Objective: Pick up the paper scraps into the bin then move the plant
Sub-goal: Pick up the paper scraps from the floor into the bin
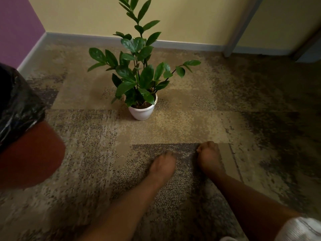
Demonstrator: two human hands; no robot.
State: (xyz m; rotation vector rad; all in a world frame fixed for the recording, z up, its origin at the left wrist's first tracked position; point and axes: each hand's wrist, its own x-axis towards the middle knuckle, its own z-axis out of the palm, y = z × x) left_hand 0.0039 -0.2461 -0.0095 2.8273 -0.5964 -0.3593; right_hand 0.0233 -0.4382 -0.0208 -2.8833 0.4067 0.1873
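Observation:
A green leafy plant [139, 73] stands in a white pot [142, 112] on the carpet, in the middle of the view near the far wall. At the left edge is the bin [29, 153], red-brown with a black bag [15, 105] over its rim. Both my arms reach forward over the carpet, well short of the pot. My left hand [163, 164] is blurred, with fingers pointing forward and down and nothing in it. My right hand [208, 155] is curled into a fist, and nothing shows in it. I see no paper scraps on the floor.
Patterned beige and dark carpet [182, 129] covers the floor. A yellow wall with a grey skirting board [182, 45] runs behind the plant, and a purple wall is at the far left. A grey furniture leg [231, 47] stands at the back right.

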